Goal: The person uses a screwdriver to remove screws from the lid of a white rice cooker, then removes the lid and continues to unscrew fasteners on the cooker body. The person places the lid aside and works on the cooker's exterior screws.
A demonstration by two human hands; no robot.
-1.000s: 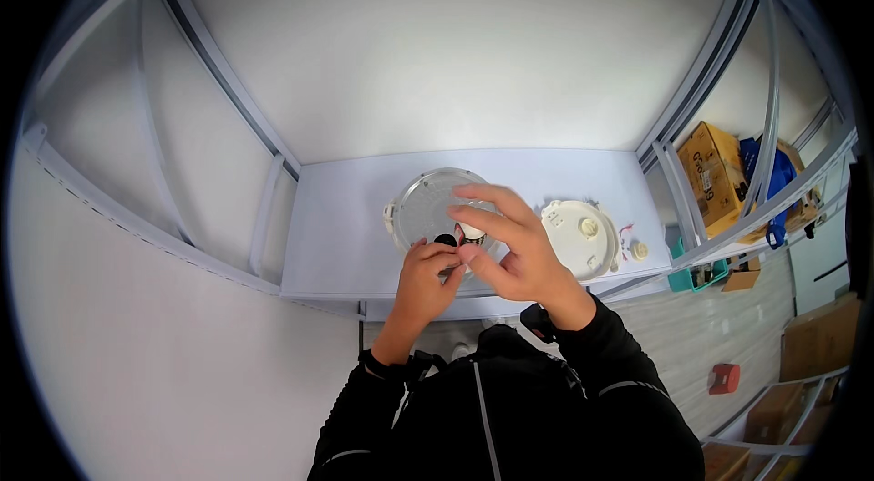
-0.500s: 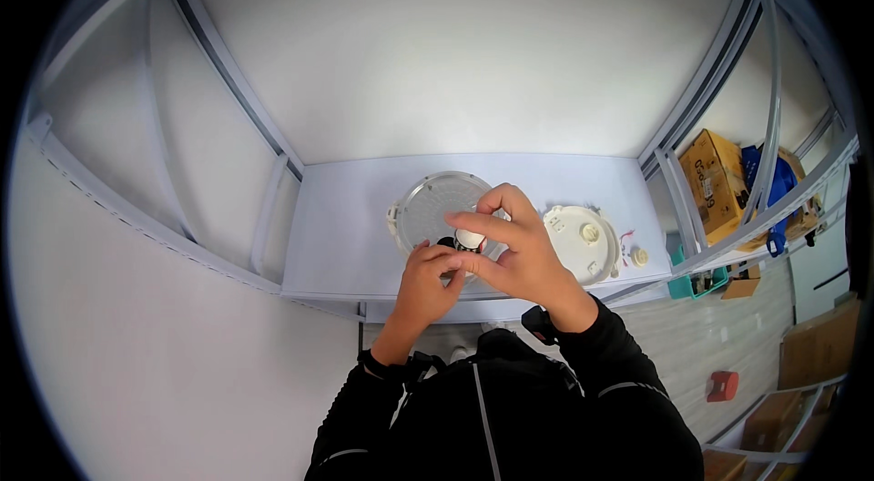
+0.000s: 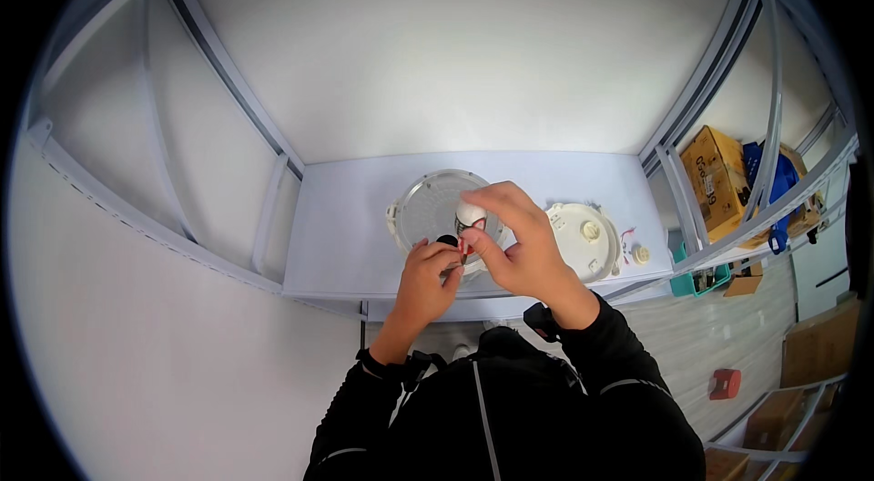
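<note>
Between my hands, over a round silver fixture (image 3: 428, 208) with a pale clip at its left edge, is a small cylindrical object (image 3: 470, 212) with a white rounded top and black-and-red lower part. My right hand (image 3: 525, 246) grips it with thumb and forefinger. My left hand (image 3: 430, 276) has its fingers bent together at the lower end, beside a dark piece (image 3: 446, 240); what they hold is too small to make out. To the right lies a cream round plastic base (image 3: 574, 252) with a socket in it, beside a small socket (image 3: 640, 254) with red and white wires.
The white bench (image 3: 328, 208) sits inside a metal frame (image 3: 701, 35). At the right are cardboard boxes (image 3: 713, 172), blue fabric (image 3: 781, 199) and a teal crate (image 3: 688, 283). A red stool (image 3: 725, 384) stands on the floor at the lower right.
My right hand's fingers have shifted around the cylindrical object, whose white top and red lower part now show more clearly. My left hand has stayed nearly in place.
</note>
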